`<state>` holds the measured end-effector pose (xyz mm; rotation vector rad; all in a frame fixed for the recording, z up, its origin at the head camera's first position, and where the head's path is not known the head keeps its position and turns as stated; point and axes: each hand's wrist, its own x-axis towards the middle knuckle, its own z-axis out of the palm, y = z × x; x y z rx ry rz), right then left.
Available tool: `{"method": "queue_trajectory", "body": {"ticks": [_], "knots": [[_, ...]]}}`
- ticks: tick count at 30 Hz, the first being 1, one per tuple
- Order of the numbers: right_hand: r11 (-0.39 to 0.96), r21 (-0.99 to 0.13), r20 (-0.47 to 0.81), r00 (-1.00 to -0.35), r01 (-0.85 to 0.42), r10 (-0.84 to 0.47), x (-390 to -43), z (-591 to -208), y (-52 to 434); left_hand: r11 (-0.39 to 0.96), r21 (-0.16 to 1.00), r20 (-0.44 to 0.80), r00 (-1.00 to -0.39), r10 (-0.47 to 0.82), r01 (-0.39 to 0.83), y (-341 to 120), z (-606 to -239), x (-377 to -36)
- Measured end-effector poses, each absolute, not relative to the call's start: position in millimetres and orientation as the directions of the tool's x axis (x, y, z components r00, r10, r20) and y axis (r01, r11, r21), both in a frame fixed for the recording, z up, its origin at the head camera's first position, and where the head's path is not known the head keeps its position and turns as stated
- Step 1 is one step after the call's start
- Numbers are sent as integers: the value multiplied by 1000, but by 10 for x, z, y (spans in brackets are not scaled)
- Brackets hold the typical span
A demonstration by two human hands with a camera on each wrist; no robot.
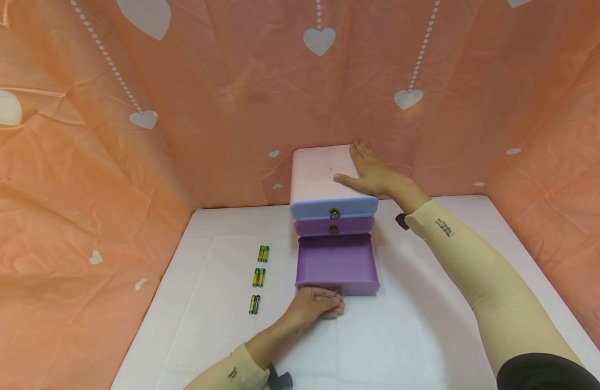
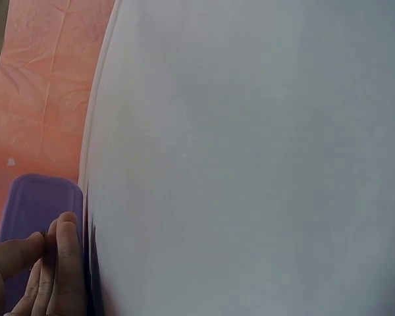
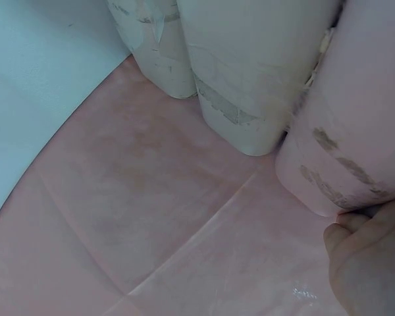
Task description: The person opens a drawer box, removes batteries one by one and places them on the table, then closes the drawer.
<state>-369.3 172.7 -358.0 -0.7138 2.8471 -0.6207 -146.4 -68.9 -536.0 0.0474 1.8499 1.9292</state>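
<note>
The ring pull (image 1: 339, 294) on the front of the bottom drawer (image 1: 337, 265) is pinched by the curled fingers of the left hand (image 1: 315, 307), so that grip is clamped on the ring. The drawer is drawn well out of the small chest (image 1: 329, 187) and its purple tray is seen open from above, with nothing visible inside it. In the left wrist view the same fingers (image 2: 64, 263) are seen bunched together against the drawer's purple front (image 2: 36, 204), at the edge of the white bench (image 2: 250, 158).

The right hand (image 1: 370, 172) is laid flat on the pink top of the chest, towards its right rear corner, with the fingers straight and the thumb spread; that grip is apart and nothing is enclosed by it. In the right wrist view only part of that hand (image 3: 368, 263) is shown beside the pink top.

Above the open drawer, two closed drawers are seen in the chest: a purple one (image 1: 334, 226) and a blue one (image 1: 334, 207), each with a round pull.

To the left of the chest, on the bench (image 1: 426, 336), three pairs of green and yellow batteries (image 1: 258, 277) are laid in a column, well apart from the drawer. The chest is set against the orange backdrop (image 1: 207, 108) printed with white hearts.
</note>
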Motion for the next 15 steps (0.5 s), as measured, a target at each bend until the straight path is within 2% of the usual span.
{"method": "queue_trajectory", "body": {"ticks": [15], "knots": [[808,-400,-29,-874,-434,-484,-3705,-3564,1711,12,954,-284,-894,347,-299,-663,-5293,-1625]]}}
